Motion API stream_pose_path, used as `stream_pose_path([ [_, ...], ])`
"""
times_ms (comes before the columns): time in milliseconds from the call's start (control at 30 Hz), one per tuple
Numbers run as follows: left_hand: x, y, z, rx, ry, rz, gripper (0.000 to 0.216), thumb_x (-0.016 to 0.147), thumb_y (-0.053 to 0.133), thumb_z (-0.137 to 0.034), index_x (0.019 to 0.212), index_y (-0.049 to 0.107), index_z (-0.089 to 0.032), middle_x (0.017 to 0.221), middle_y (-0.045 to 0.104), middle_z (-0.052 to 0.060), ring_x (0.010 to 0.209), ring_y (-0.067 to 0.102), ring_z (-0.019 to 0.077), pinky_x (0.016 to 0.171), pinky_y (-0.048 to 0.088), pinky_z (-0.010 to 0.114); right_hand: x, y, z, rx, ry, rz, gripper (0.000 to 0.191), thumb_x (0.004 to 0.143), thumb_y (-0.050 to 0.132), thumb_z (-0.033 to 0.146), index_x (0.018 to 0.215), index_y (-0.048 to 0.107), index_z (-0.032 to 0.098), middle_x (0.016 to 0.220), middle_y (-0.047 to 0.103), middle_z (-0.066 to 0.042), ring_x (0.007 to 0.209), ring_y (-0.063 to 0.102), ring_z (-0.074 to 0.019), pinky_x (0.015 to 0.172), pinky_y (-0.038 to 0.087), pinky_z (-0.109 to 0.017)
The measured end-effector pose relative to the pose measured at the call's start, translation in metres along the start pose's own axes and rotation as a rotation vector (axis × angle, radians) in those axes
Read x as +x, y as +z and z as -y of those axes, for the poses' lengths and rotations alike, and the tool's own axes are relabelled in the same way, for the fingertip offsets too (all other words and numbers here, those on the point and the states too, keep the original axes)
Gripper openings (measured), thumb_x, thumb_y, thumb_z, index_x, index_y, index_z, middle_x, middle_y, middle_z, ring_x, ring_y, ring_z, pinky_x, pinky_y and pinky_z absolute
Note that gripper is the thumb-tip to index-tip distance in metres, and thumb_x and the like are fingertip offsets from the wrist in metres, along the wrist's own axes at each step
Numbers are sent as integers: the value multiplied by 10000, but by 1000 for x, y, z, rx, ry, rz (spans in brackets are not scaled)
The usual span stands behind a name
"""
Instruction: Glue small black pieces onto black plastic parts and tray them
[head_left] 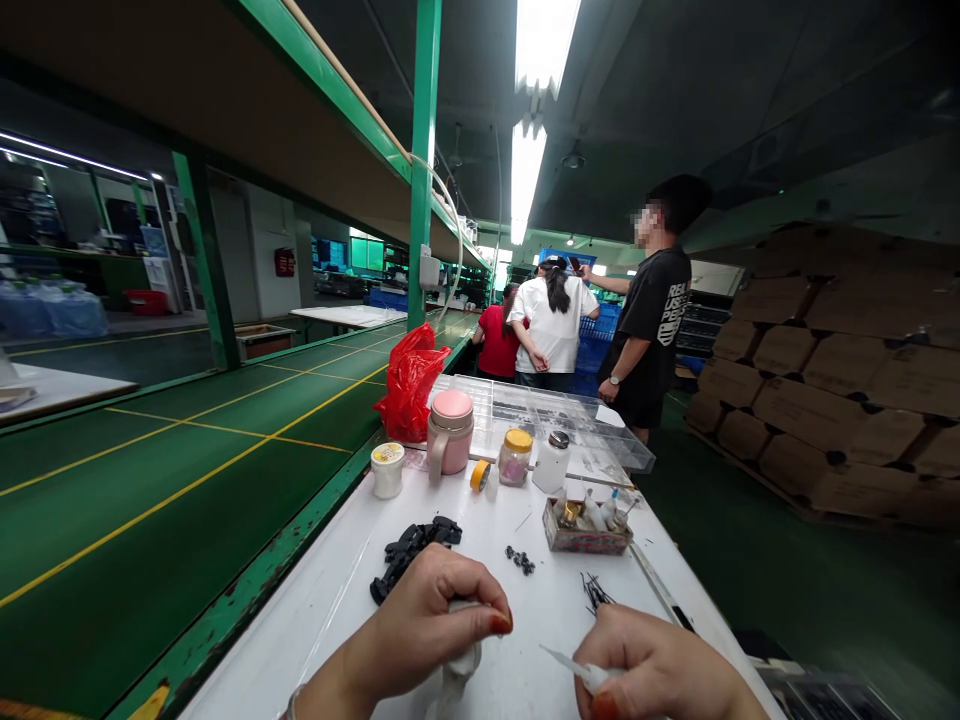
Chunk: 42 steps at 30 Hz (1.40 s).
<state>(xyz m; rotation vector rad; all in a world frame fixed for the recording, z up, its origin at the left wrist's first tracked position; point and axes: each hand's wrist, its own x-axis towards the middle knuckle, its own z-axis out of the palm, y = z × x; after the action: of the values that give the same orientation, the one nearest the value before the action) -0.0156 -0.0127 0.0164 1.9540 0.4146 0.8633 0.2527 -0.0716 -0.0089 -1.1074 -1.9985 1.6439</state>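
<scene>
My left hand [420, 625] is curled over a small white object [463, 662] at the near edge of the white worktable [337, 590]; most of that object is hidden by my fingers. My right hand [660, 670] grips a thin white applicator with a pointed tip [566, 662] aimed left toward the left hand. A pile of black plastic parts [412, 550] lies just beyond my left hand. A few tiny dark pieces [520, 560] and a bunch of thin black pins [595, 592] lie past both hands.
A small box of little bottles [586, 525], a pink mug [450, 432], jars [515, 456], a yellow tape roll [480, 475], clear trays [555, 415] and a red bag [409, 385] stand farther back. A green conveyor [187, 470] runs left. Three people [600, 310] stand behind; cartons [840, 380] right.
</scene>
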Motion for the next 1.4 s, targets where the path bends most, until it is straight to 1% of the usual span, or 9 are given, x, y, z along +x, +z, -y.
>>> stream_pose_path([
  [133, 0, 2, -1, 23, -37, 18, 175, 827, 647, -252, 772, 724, -105, 635, 660, 48, 597, 572, 121, 621, 431, 224, 3, 2, 3, -17, -6, 8, 554, 777, 631, 632, 614, 545, 110, 550, 399, 29, 523, 352, -66, 483, 257, -191],
  [267, 1, 9, -2, 135, -77, -27, 242, 671, 819, -311, 794, 716, -128, 492, 473, -64, 479, 381, 65, 528, 335, 196, 7, 5, 7, -2, -30, 9, 521, 797, 635, 592, 606, 518, 121, 531, 366, 44, 496, 310, -53, 467, 245, -190],
  [333, 1, 13, 1, 196, -2, -21, 288, 645, 837, -359, 798, 723, -143, 498, 516, -54, 477, 418, 71, 528, 345, 198, 9, 7, 8, -11, -33, -2, 500, 788, 663, 562, 598, 508, 126, 521, 349, 52, 487, 293, -49, 453, 231, -189],
  [433, 1, 18, 7, 287, 195, 16, 188, 787, 730, -337, 749, 720, -153, 603, 671, 14, 558, 572, 107, 602, 401, 215, 11, 9, 6, -27, -8, -7, 502, 779, 671, 564, 594, 506, 127, 526, 340, 55, 491, 288, -48, 450, 224, -185],
  [533, 0, 19, 9, 426, 276, 28, 164, 850, 662, -280, 746, 698, -158, 665, 711, 26, 599, 618, 126, 615, 398, 238, 12, 9, 1, -29, 19, 7, 533, 795, 626, 608, 609, 538, 117, 540, 369, 44, 507, 312, -55, 467, 247, -182],
  [933, -2, 14, 1, 523, 280, 9, 236, 933, 525, -265, 774, 657, -150, 644, 680, 26, 589, 601, 128, 599, 386, 243, 5, 7, 5, 92, -9, -37, 541, 814, 622, 580, 709, 678, 52, 513, 463, 6, 467, 362, -62, 447, 280, -169],
  [1100, -3, 23, 8, 572, 289, -58, 307, 815, 672, -466, 872, 675, -165, 604, 663, 10, 563, 606, 142, 557, 374, 253, 11, 9, 1, 81, -4, 10, 510, 812, 642, 556, 680, 665, 64, 509, 428, 27, 460, 342, -53, 452, 284, -169],
  [1267, -5, 25, 5, 636, 330, 21, 178, 878, 621, -284, 746, 641, -166, 666, 691, 11, 594, 608, 127, 558, 374, 242, 14, 12, 4, 112, 25, 7, 476, 797, 674, 521, 726, 684, 50, 538, 495, 3, 476, 378, -53, 444, 291, -151],
  [1400, -2, 18, 1, 663, 329, -11, 175, 887, 595, -251, 747, 624, -151, 642, 664, 19, 572, 578, 129, 539, 345, 249, 9, 7, 5, 156, 30, 10, 462, 807, 674, 491, 741, 695, 34, 539, 545, -25, 448, 446, -59, 419, 320, -137],
])
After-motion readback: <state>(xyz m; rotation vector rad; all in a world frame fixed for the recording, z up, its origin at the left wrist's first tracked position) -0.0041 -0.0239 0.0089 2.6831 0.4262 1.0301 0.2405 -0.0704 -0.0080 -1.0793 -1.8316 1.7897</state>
